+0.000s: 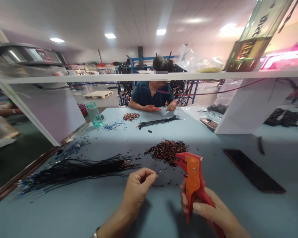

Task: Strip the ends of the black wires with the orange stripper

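My left hand (pixel 138 185) is closed in a pinch on a thin black wire (pixel 157 172) whose metal tip pokes out toward the right. My right hand (pixel 208 209) grips the handles of an orange and red crimping tool (pixel 192 173), held upright with its jaws pointing left, a short way right of the wire tip. Just behind the tool lies a heap of small dark terminals (pixel 167 150). A long bundle of black wires (pixel 76 170) lies on the blue table (pixel 64 208) to the left of my left hand.
A dark phone (pixel 253 171) lies flat at the right. Across the table a person (pixel 152 94) in a dark shirt works with a red tool near another wire bundle (pixel 157 122) and a terminal pile (pixel 131 116). A green bottle (pixel 94 114) stands at the far left.
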`<state>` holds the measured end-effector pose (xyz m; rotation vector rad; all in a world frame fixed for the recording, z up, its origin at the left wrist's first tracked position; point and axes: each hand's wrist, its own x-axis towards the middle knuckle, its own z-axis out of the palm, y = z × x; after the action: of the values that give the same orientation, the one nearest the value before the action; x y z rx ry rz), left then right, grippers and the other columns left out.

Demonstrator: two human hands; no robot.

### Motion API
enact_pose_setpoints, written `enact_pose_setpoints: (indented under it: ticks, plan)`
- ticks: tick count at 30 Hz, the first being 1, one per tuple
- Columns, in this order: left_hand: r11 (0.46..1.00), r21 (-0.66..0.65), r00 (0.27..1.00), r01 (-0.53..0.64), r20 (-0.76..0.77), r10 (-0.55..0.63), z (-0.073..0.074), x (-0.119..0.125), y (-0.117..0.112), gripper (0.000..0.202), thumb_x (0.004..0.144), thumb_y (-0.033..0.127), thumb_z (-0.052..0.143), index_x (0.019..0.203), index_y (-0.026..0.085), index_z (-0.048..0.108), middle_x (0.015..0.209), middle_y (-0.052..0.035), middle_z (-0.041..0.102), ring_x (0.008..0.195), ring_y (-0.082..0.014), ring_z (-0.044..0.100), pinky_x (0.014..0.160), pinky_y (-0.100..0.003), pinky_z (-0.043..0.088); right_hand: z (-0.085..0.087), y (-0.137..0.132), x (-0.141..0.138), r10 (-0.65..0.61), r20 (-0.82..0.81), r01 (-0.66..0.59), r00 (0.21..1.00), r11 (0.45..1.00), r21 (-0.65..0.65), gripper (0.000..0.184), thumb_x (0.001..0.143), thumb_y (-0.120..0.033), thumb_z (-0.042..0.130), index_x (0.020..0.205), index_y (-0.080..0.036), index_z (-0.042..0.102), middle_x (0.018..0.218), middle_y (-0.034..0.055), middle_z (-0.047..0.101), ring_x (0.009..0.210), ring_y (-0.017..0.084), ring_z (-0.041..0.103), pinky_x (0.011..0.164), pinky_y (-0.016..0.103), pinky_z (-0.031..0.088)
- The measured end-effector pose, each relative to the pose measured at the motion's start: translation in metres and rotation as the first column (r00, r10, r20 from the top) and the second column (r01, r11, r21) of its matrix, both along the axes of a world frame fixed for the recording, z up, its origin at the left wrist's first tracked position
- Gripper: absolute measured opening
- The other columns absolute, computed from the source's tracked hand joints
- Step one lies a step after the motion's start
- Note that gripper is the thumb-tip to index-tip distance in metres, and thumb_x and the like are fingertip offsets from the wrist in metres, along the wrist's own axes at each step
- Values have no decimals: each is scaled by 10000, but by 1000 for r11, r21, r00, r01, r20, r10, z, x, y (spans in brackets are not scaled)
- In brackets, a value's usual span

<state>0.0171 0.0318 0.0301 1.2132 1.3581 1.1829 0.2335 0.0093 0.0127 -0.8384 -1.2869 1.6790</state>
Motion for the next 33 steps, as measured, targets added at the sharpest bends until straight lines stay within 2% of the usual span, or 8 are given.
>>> enact_pose_setpoints:
  ticks: [3,5,7,10,14,17,21,33]
  plan:
    - [999,-42,999,23,48,-21,0,3,-2,207,712,343,680,648,147,657,587,26,561,598,-116,447,599,-209,343,-1,1,-1,-137,339,19,931,944,329,216,821,-350,582,977,-200,577,801,35,596,711,206,566,667,326,461]
    - [996,-57,995,64,78,-59,-2,5,-3,218,712,349,681,645,143,661,588,21,573,600,-120,460,606,-215,353,-4,2,-4,-267,469,-28,842,846,532,240,828,-266,558,1063,-213,553,876,53,622,756,219,590,706,331,468]
    - [990,-74,984,120,142,-108,-5,8,-4,217,717,353,680,677,139,677,618,9,602,612,-127,480,615,-222,371,-9,3,-8,-351,495,-94,795,736,671,359,817,-219,546,1174,-217,502,975,85,629,829,237,604,738,340,481]
    - [977,-116,952,177,272,-140,-10,12,-6,185,678,316,716,667,137,670,611,15,605,580,-115,476,594,-222,389,-17,5,-14,-423,511,-179,748,614,769,453,778,-185,557,1223,-193,469,1028,121,624,889,267,606,759,378,496]
    - [969,-170,931,179,349,-111,-7,16,-7,209,604,311,764,633,139,648,564,30,596,518,-100,473,560,-218,394,-20,8,-18,-518,517,-228,681,520,823,463,743,-151,561,1199,-163,481,1026,149,627,877,287,600,737,427,499]
    - [967,-169,927,190,357,-119,2,18,-9,238,579,332,779,622,137,649,558,24,606,515,-103,486,562,-219,400,-18,10,-20,-527,514,-233,677,509,828,473,734,-144,557,1200,-159,478,1025,153,628,875,286,598,738,431,498]
    - [966,-143,929,216,336,-158,9,19,-10,245,581,335,794,601,129,663,575,13,626,542,-111,496,594,-229,419,-18,12,-20,-503,526,-221,686,544,809,505,710,-135,548,1209,-161,474,1046,147,623,904,285,596,760,423,497]
    - [959,-84,916,272,328,-231,-1,17,-9,210,646,340,779,698,138,753,598,-13,670,646,-168,562,687,-275,462,-21,14,-19,-466,528,-193,710,592,783,516,716,-120,529,1226,-167,465,1035,139,623,905,272,607,772,399,513]
